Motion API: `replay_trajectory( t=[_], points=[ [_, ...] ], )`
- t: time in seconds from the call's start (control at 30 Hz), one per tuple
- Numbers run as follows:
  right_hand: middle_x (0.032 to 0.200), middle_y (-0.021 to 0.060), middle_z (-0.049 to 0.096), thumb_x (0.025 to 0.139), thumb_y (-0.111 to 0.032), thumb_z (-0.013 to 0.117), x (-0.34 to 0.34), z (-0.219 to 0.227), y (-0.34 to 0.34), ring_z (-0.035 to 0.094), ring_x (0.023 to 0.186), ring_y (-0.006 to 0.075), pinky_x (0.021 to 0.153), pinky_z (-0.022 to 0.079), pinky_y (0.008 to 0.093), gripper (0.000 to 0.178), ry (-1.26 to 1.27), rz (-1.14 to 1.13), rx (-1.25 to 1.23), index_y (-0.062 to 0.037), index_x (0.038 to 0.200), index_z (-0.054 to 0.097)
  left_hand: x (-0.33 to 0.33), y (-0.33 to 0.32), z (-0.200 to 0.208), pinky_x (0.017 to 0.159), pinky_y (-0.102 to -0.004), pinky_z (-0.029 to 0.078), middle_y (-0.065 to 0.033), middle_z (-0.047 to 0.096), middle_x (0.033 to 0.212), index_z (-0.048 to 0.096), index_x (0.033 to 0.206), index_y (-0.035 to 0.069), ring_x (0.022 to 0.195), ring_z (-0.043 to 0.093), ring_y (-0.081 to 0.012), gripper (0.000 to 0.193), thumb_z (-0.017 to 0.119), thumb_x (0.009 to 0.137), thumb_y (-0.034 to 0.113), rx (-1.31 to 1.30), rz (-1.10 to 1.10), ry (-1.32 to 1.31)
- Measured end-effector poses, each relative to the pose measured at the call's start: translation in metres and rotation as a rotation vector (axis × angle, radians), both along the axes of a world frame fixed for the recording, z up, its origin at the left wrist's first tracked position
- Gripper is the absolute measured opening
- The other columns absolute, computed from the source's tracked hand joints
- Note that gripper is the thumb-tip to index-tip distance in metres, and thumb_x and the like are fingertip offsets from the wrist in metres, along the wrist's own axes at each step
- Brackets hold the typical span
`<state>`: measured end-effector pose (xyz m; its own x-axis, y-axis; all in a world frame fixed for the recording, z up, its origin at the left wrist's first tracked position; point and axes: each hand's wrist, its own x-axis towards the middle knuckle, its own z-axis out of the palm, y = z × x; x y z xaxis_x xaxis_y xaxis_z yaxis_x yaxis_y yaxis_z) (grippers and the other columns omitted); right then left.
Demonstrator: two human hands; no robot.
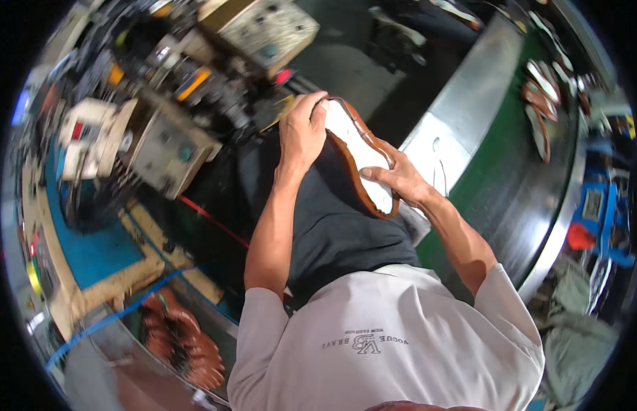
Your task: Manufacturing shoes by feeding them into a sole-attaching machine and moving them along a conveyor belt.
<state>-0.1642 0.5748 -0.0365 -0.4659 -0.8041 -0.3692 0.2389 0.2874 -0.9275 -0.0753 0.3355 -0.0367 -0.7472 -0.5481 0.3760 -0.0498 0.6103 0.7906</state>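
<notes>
The left hand (304,130) and right hand (402,179) both clasp one brown shoe (354,144) above the lap (339,222), its upper seemingly already shaped around the white underside (380,196), where no outsole shows.

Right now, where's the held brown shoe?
In the head view, the brown shoe is just right of centre, left hand at its upper end, right hand at its right edge.

glossy leather-look shoe upper (363,129); smooth matt underside (353,145); shiny metal ledge (484,85); cloth trousers (339,222)
</notes>
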Motion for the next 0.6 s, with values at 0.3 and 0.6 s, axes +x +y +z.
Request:
replay_trajectory(
  t=[0.3,0.6],
  points=[
    [0.143,0.0212,0.069,0.089,-0.034,0.087,0.039,-0.014,-0.085,0.066,0.13,0.0286,0.118,0.05,0.0405,0.096,0.061,0.472,0.175,0.0014,0.167,0.045,0.143,-0.04,-0.018,0.088,-0.0452,0.058,-0.0204,0.074,0.115,0.075,0.122,-0.002,0.101,0.074,-0.0424,0.019,0.066,0.107,0.005,-0.114,0.248,-0.025],
    [0.137,0.0192,0.069,0.087,-0.032,0.091,0.041,0.015,-0.109,0.066,0.127,0.0295,0.115,0.055,0.0487,0.098,-0.041,0.573,0.461,-0.006,0.169,0.044,0.161,-0.044,-0.048,0.091,-0.043,0.058,-0.0182,0.076,0.108,0.079,0.117,0.001,0.103,0.075,-0.0381,0.019,0.075,0.101,0.01,0.096,0.299,-0.08]
  ],
)
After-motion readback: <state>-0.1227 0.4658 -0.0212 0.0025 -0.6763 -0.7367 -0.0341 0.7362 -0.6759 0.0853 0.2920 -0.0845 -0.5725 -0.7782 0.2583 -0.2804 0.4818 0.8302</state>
